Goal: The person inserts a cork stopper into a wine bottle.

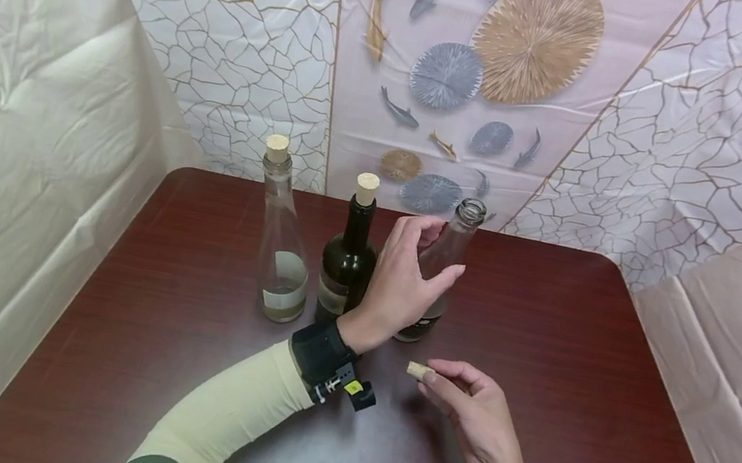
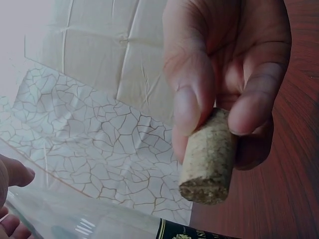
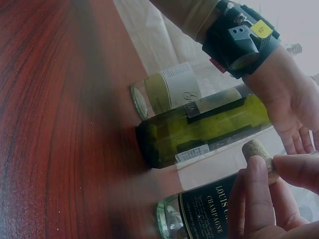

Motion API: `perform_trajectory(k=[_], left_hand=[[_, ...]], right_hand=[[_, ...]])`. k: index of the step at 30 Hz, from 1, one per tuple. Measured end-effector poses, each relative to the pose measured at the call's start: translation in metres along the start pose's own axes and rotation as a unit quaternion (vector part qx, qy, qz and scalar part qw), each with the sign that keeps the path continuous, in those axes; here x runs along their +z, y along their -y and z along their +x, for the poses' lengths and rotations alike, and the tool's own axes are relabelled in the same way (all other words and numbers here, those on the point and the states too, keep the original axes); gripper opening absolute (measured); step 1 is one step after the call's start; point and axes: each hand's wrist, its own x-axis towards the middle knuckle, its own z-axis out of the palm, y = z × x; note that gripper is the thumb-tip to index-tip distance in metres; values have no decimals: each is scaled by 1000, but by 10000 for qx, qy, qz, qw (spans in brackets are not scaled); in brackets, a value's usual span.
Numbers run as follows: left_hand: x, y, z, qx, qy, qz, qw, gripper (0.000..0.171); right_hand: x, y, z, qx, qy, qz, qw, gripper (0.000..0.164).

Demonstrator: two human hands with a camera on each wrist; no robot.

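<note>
My left hand (image 1: 400, 286) is spread around the near side of an unstoppered clear glass bottle (image 1: 455, 243), thumb and fingers apart. Whether the fingers touch the glass I cannot tell. Its black label reads champagne in the right wrist view. Lower and to the right, my right hand (image 1: 477, 425) pinches a cork (image 1: 418, 370) between thumb and fingers. In the left wrist view the cork (image 2: 207, 159) points one end at the camera, above the bottle (image 2: 104, 216) lying across the lower edge of that view. My left forearm passes in front of a dark green bottle (image 1: 346, 260).
The green bottle carries a cork stopper (image 1: 366, 189) in its neck. Left of it stands a clear bottle (image 1: 279, 225) with a pale label, also topped by a cork (image 1: 277, 148). All stand on a dark red-brown table (image 1: 125, 355), with patterned cloth (image 1: 255, 43) behind.
</note>
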Motion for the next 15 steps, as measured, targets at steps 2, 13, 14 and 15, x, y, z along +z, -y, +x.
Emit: perform_trajectory(k=[2, 13, 14, 15], left_hand=[[1, 1, 1, -67, 40, 56, 10000, 61], [4, 0, 6, -164, 193, 461, 9986, 52], [4, -1, 6, -165, 191, 471, 9986, 51], [4, -1, 7, -165, 191, 469, 9986, 51]], right_hand=[[1, 0, 0, -30, 10, -11, 10000, 22], [1, -1, 1, -30, -93, -84, 9999, 19], [1, -1, 1, -29, -88, -86, 9999, 19], [1, -1, 1, -27, -101, -57, 9999, 21]])
